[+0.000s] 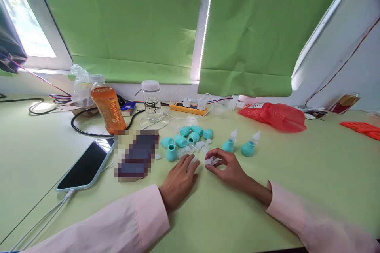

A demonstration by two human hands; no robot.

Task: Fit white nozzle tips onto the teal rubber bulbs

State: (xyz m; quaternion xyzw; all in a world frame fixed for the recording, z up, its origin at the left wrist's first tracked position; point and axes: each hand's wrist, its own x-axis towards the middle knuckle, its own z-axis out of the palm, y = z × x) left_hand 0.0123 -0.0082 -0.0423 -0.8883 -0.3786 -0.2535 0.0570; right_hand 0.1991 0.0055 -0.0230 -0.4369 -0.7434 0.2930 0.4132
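Observation:
My right hand [227, 166] pinches a small clear plastic fitting [211, 161] between thumb and fingertips, just above the table. My left hand [180, 182] rests palm down with its fingers stretched out, their tips at a pile of small translucent plastic pieces [194, 148]. Behind the pile lie several hollow turquoise bulbs [180, 140]. One turquoise bulb [171, 153] stands upright with its opening up, beyond my left fingers. Past my right hand stand two turquoise bulbs with clear pointed nozzles fitted, one bulb [228, 146] nearer and the other bulb [247, 148] farther right.
A phone [86, 166] on a charging cable and a blurred-out dark item [137, 156] lie on the left. An orange drink bottle [108, 106], a clear lidded jar [152, 102] and a yellow power strip [188, 108] stand behind. Red plastic wrap [273, 116] lies back right.

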